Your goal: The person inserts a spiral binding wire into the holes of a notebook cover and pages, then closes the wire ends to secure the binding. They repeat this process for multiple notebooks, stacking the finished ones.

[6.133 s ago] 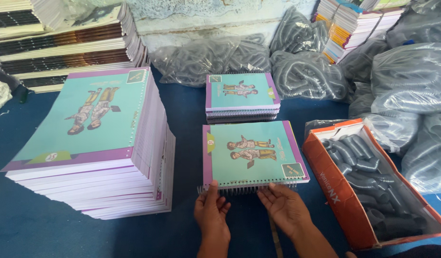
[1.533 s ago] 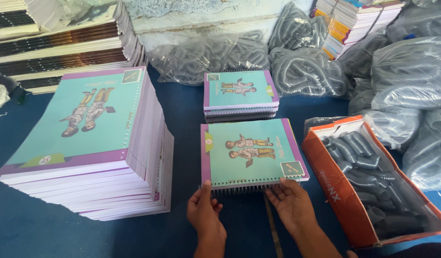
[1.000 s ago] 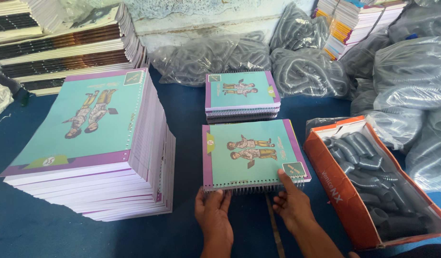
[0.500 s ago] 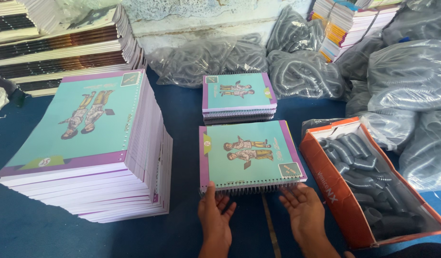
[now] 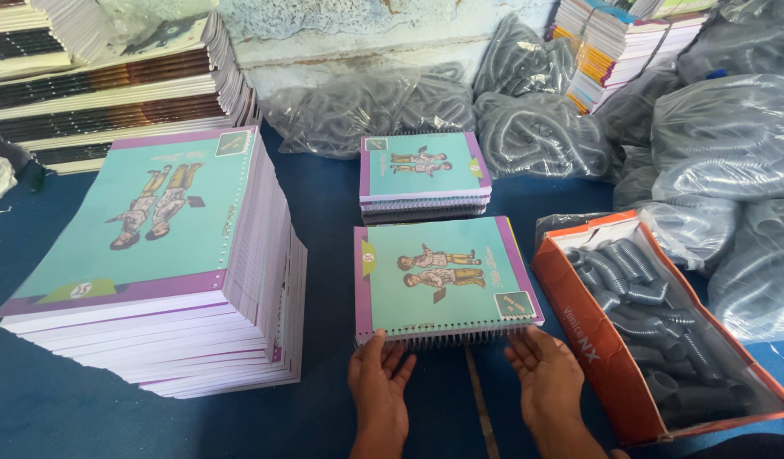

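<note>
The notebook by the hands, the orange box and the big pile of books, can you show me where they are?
notebook (image 5: 443,276), head view, middle of its teal cover.
orange box (image 5: 591,331), head view, its long left wall.
big pile of books (image 5: 145,221), head view, teal cover of the top book.

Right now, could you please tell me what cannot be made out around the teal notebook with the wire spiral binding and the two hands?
- Head view: whether the left hand and right hand grip the teal spiral-bound notebook or only touch its spiral edge; the fingertips meet the coils.
- Both forearms: cut off by the bottom edge.
- Orange cardboard box: its near corner leaves the frame.
- Tall stack of teal-covered books: count too fine.
</note>
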